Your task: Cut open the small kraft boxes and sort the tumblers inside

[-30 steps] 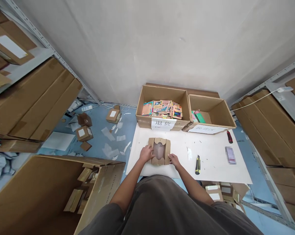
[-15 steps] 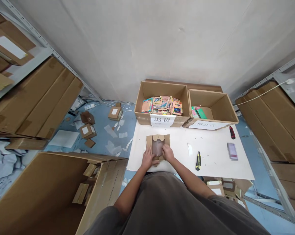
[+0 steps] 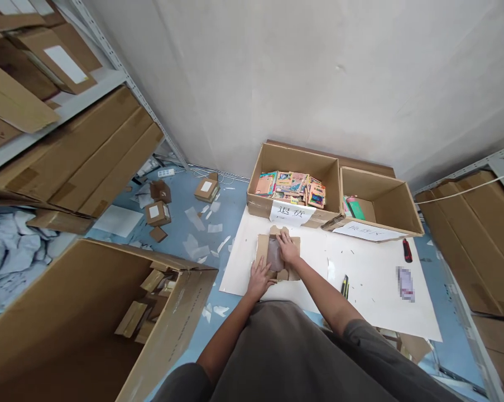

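A small brown cardboard box [image 3: 262,247] lies on the white table with its flaps folded out. Inside it shows something greyish in a clear-looking wrap [image 3: 274,255]; its kind cannot be made out. My left hand [image 3: 259,281] rests at the box's near left corner, fingers spread over the flap. At the upper right of the opening, my right hand [image 3: 288,248] has its fingers stretched out across the box's edge, the tips by the wrapped contents. Neither hand visibly grips anything.
Two open cartons stand behind: one with many booklets or cards [image 3: 293,187], another with a few green and pink items [image 3: 355,207]. A yellow-black box cutter [image 3: 345,286] and a red one [image 3: 407,250] lie rightward. A huge open carton [image 3: 185,318] stands left.
My right hand has shifted from the box's right flap up toward its far right, fingers now stretched out. My left hand has spread over the near left flap. The view has turned slightly.
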A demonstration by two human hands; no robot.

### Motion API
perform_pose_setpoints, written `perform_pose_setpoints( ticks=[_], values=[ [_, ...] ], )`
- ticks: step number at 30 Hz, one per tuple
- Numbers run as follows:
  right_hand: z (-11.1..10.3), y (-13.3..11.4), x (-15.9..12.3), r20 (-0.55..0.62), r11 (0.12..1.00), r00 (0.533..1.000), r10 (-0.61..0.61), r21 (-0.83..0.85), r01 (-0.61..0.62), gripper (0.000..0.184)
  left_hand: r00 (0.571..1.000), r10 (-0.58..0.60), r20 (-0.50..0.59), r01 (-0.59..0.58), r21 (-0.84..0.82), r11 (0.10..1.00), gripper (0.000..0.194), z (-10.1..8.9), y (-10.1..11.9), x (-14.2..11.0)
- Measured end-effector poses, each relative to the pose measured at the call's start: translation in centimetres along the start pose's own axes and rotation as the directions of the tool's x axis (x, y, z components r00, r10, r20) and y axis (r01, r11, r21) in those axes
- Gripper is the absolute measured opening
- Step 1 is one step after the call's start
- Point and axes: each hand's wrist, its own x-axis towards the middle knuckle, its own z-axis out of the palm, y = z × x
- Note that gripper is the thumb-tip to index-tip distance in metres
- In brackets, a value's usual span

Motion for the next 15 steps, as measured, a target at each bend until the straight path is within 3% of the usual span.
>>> perform_pose_setpoints(
  ticks=[4,8,10,12,15],
  values=[
    [1.2,-1.2,0.0,-0.182,0.996,0.983,-0.015,0.084,0.031,0.054,0.998,-0.019,-0.052,0.019,0.000,1.000,0.013,-0.9,-1.6,0.3],
    [3.2,-3.1,0.8,-0.047,0.992,0.997,-0.055,0.114,0.060,0.035,0.997,-0.060,-0.039,0.059,-0.026,0.998,0.011,-2.3,-3.8,-0.1],
    [4.0,-4.3,2.3,0.038,0.994,0.997,-0.067,0.085,0.064,0.044,0.999,-0.044,-0.011,0.043,-0.041,0.998,0.011,-2.8,-4.8,-0.5],
    [4.7,-5.4,4.1,0.134,0.998,0.990,-0.049,0.041,0.044,0.066,0.999,-0.032,0.000,0.032,-0.052,0.998,0.011,-2.9,-5.6,-0.9],
    [5.8,-6.5,6.6,0.330,0.995,0.941,0.082,-0.077,-0.060,0.096,0.999,-0.028,-0.028,0.026,-0.061,0.998,0.011,-2.6,-6.3,-1.3]
  ],
)
